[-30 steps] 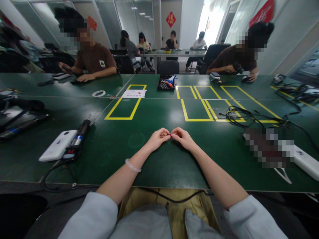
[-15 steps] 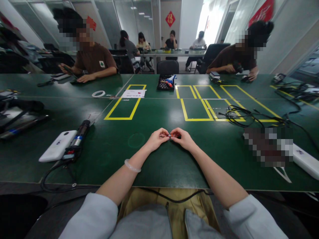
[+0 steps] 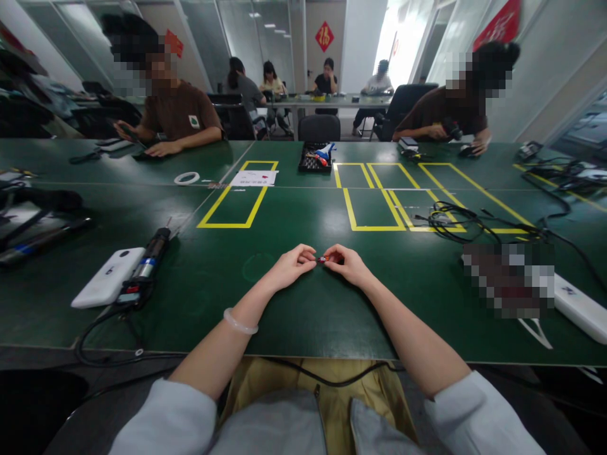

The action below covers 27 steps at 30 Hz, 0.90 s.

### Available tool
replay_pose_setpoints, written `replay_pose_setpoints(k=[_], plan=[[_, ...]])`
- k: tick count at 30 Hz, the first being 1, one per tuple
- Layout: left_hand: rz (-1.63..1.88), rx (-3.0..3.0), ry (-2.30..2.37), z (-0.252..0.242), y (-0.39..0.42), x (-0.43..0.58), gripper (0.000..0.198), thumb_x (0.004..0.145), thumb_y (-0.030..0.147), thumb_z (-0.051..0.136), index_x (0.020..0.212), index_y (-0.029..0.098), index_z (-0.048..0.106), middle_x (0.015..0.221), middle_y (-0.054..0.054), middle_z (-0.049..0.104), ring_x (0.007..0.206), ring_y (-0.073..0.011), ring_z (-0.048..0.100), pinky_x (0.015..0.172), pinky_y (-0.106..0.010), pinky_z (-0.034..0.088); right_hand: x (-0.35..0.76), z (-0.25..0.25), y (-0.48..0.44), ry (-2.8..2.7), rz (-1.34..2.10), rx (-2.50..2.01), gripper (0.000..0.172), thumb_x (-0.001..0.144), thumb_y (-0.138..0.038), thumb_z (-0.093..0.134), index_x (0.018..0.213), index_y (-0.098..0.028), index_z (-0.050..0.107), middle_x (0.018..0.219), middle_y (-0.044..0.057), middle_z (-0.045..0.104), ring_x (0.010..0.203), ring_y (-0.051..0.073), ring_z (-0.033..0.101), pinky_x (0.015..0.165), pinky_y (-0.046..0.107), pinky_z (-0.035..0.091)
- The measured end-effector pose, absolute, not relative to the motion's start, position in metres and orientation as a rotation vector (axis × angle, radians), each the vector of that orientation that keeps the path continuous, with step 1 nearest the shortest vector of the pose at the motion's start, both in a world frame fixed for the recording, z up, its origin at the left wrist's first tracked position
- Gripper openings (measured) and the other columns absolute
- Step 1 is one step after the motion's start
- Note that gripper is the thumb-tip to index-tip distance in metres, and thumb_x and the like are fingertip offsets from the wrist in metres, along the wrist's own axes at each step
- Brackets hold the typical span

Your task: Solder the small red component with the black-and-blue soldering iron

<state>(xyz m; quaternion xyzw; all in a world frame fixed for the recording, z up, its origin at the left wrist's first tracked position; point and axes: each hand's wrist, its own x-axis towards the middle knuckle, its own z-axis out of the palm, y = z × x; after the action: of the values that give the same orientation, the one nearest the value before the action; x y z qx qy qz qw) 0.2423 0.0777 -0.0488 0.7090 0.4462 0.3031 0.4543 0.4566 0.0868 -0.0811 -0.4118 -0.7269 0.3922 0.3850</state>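
1. The right hand (image 3: 346,264) pinches a small, narrow red-orange piece with a dark end (image 3: 323,259) between thumb and fingertips; its material is too small to tell. The piece sits just above or on the bench, directly in front of the person; whether it touches the surface I cannot tell.
2. The left hand (image 3: 294,268) is loosely curled, its thumb and fingertips a little parted, just beside the dark end – contact cannot be made out.
3. A smooth, pale, translucent ring bracelet (image 3: 240,322) circles the left wrist.
4. The glossy dark-green bench (image 3: 303,316) beneath carries rectangles of flat yellow tape (image 3: 379,228).
5. To the left, a rounded white slab with a hard, smooth shell (image 3: 102,278) lies beside a slim black cylindrical tool with silver and blue bands (image 3: 148,265).
6. Farther off are a flat white ring (image 3: 187,183), a thin white paper sheet (image 3: 253,179) and a black tray with a gridded texture (image 3: 303,165), holding blue, white and red items.
7. To the right – loose loops of thin black cable (image 3: 441,218).
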Motion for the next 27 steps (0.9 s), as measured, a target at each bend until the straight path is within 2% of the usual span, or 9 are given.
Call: replay_pose_setpoints(k=[5, 9, 11, 14, 17, 20, 24, 27], plan=[[0.761, 1.972, 1.354, -0.029, 0.055, 0.183, 0.045, 0.083, 0.044, 0.055, 0.122, 0.021, 0.054, 0.114, -0.008, 0.063, 0.103, -0.02, 0.06, 0.095, -0.038, 0.045, 0.457, -0.081, 0.086, -1.848, 1.031, -1.062, 0.021, 0.077, -0.028, 0.065, 0.094, -0.017, 0.061, 0.072, -0.001, 0.06, 0.064, 0.012, 0.053, 0.065, 0.026, 0.044], [0.665, 2.151, 1.94, -0.018, 0.04, 0.104, 0.052, 0.085, 0.049, 0.047, 0.126, 0.018, 0.052, 0.124, -0.012, 0.057, 0.112, -0.0248, 0.055, 0.097, -0.038, 0.042, 0.456, -0.082, 0.085, -1.847, 1.045, -1.054, 0.021, 0.077, -0.029, 0.065, 0.094, -0.017, 0.062, 0.072, -0.001, 0.06, 0.064, 0.012, 0.054, 0.065, 0.026, 0.044], [0.448, 2.155, 2.289, -0.013, 0.032, 0.061, 0.058, 0.085, 0.051, 0.043, 0.129, 0.014, 0.05, 0.127, -0.015, 0.055, 0.115, -0.0296, 0.052, 0.098, -0.041, 0.04, 0.456, -0.082, 0.085, -1.848, 1.045, -1.054, 0.021, 0.077, -0.029, 0.065, 0.093, -0.017, 0.062, 0.071, -0.001, 0.059, 0.065, 0.012, 0.054, 0.065, 0.026, 0.044], [0.019, 1.981, 2.662, -0.009, 0.019, 0.002, 0.07, 0.084, 0.058, 0.038, 0.136, 0.011, 0.042, 0.133, -0.022, 0.049, 0.115, -0.0381, 0.049, 0.091, -0.047, 0.042, 0.455, -0.083, 0.085, -1.85, 1.047, -1.058, 0.021, 0.077, -0.03, 0.065, 0.093, -0.017, 0.062, 0.071, -0.001, 0.059, 0.065, 0.012, 0.054, 0.064, 0.026, 0.044], [-0.313, 1.823, 2.724, -0.013, 0.009, -0.042, 0.075, 0.082, 0.062, 0.037, 0.137, 0.012, 0.039, 0.136, -0.023, 0.047, 0.115, -0.0409, 0.049, 0.086, -0.046, 0.042, 0.456, -0.082, 0.085, -1.853, 1.046, -1.064, 0.021, 0.077, -0.029, 0.065, 0.093, -0.017, 0.062, 0.07, -0.001, 0.059, 0.064, 0.012, 0.054, 0.063, 0.025, 0.043], [-0.466, 1.806, 2.653, -0.022, 0.005, -0.069, 0.074, 0.08, 0.058, 0.043, 0.137, 0.012, 0.039, 0.136, -0.024, 0.048, 0.111, -0.038, 0.053, 0.083, -0.042, 0.043, 0.456, -0.082, 0.085, -1.859, 1.039, -1.073, 0.02, 0.077, -0.029, 0.065, 0.093, -0.017, 0.062, 0.07, -0.001, 0.059, 0.064, 0.012, 0.053, 0.063, 0.025, 0.043], [-0.483, 1.919, 2.61, -0.031, 0.007, -0.083, 0.077, 0.075, 0.05, 0.053, 0.138, 0.008, 0.038, 0.134, -0.024, 0.05, 0.111, -0.0361, 0.054, 0.084, -0.037, 0.043, 0.455, -0.081, 0.084, -1.859, 1.035, -1.082, 0.02, 0.077, -0.028, 0.064, 0.093, -0.017, 0.062, 0.069, -0.002, 0.058, 0.063, 0.012, 0.053, 0.063, 0.025, 0.042], [-0.328, 1.863, 2.657, -0.031, 0.007, -0.08, 0.073, 0.074, 0.05, 0.055, 0.135, 0.012, 0.044, 0.131, -0.019, 0.056, 0.112, -0.0349, 0.055, 0.085, -0.037, 0.044, 0.455, -0.08, 0.084, -1.856, 1.043, -1.082, 0.02, 0.078, -0.028, 0.064, 0.094, -0.017, 0.062, 0.069, -0.002, 0.059, 0.063, 0.012, 0.053, 0.063, 0.026, 0.042]])
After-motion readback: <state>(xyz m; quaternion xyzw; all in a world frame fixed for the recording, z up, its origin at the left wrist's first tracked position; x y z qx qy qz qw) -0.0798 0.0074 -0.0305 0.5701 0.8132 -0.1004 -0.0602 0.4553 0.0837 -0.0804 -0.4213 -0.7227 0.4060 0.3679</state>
